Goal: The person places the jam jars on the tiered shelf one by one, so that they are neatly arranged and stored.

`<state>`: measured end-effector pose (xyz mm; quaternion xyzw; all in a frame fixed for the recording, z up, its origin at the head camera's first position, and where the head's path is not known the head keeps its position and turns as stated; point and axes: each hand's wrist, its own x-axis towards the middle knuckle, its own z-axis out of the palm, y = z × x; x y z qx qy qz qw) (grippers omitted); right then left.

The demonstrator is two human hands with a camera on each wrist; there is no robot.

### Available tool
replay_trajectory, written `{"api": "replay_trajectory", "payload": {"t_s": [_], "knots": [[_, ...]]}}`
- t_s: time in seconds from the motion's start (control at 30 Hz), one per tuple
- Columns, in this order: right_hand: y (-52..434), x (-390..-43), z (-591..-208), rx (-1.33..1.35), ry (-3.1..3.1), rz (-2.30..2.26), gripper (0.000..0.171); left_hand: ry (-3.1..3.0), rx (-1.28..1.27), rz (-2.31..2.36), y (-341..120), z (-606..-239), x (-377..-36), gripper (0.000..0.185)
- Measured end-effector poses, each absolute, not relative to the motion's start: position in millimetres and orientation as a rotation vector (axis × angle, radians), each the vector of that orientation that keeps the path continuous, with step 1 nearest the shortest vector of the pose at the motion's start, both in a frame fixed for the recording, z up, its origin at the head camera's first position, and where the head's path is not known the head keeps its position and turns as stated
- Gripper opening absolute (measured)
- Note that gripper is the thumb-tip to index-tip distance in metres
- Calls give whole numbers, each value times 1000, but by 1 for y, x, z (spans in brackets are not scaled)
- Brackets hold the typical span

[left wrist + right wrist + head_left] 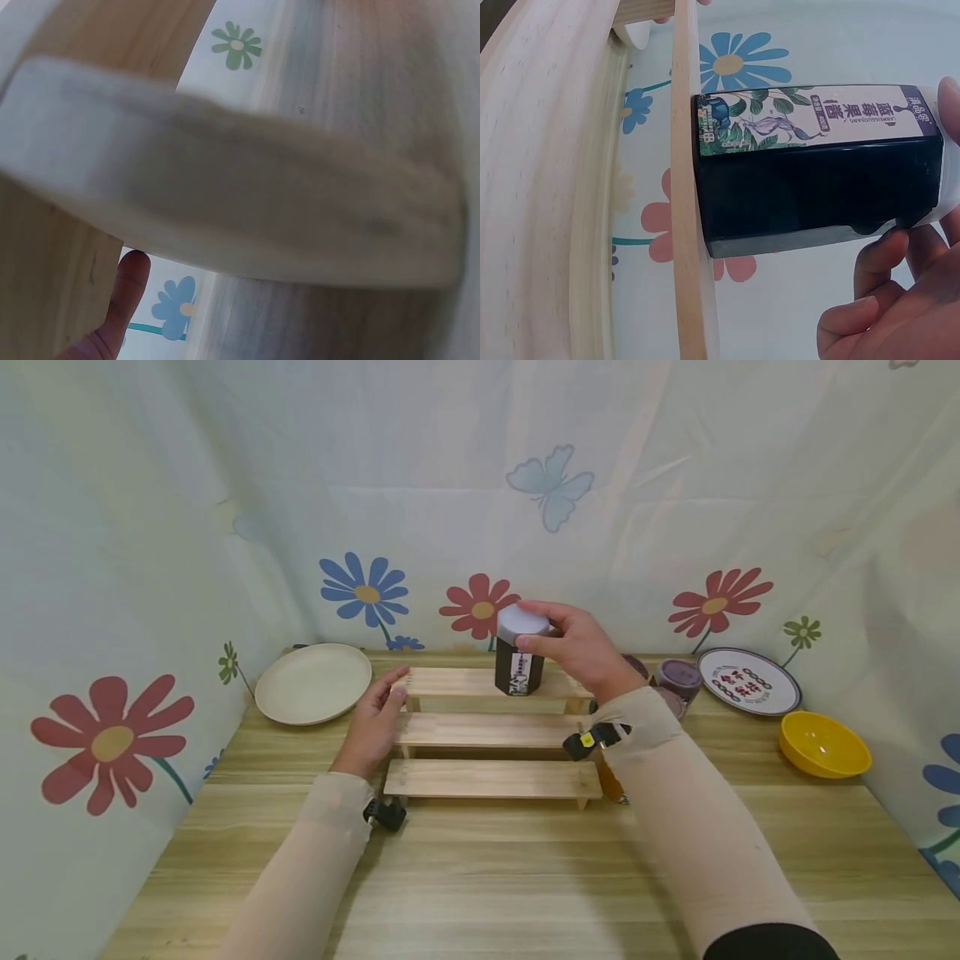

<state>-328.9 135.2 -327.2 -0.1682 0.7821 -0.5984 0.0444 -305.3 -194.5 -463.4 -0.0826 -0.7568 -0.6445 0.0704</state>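
The right hand (577,647) grips the white lid of a dark jar (518,662), which stands upright on the top step of a wooden tiered rack (487,731). The left hand (377,718), fingers relaxed, rests against the rack's left end. A cream plate (312,683) lies on the tabletop (525,877) further left.

A cream plate (312,683) left; yellow bowl (823,744) right.

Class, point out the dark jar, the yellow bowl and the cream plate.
dark jar (518,672): head view, on its labelled front.
yellow bowl (823,742): head view, on its inside.
cream plate (312,682): head view, on its middle.
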Motion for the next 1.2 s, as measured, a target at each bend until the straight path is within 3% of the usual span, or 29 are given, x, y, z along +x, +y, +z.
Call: {"api": "replay_trajectory", "payload": {"t_s": [1.2], "knots": [[81,-336,-335,-580,2363,-1920,55,-2311,-237,-1893,-195,-464,-307,46]]}}
